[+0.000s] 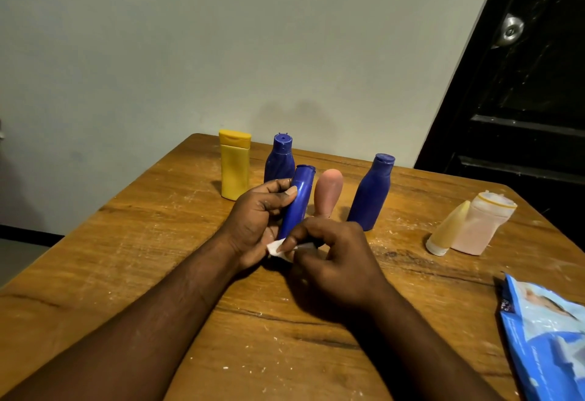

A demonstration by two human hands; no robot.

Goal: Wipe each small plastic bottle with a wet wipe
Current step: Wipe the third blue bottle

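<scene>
Left hand [256, 220] curled round slim blue bottle [299, 198], held tilted over mid-table, just near of the standing row. Right hand [332, 261] pinches folded wet wipe [277, 247] at the bottle's base. Risk: damp plastic may slip and knock the pink bottle [327, 193] just behind. Grey wall [221, 36], dark door [522, 100] far right, scratched wooden table [126, 242].

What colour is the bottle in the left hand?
Blue; the bottle shows best in the head view.

Seven bottles [234, 169] — three of them blue — one wet wipe [275, 247], one wipe pack [544, 337].
</scene>
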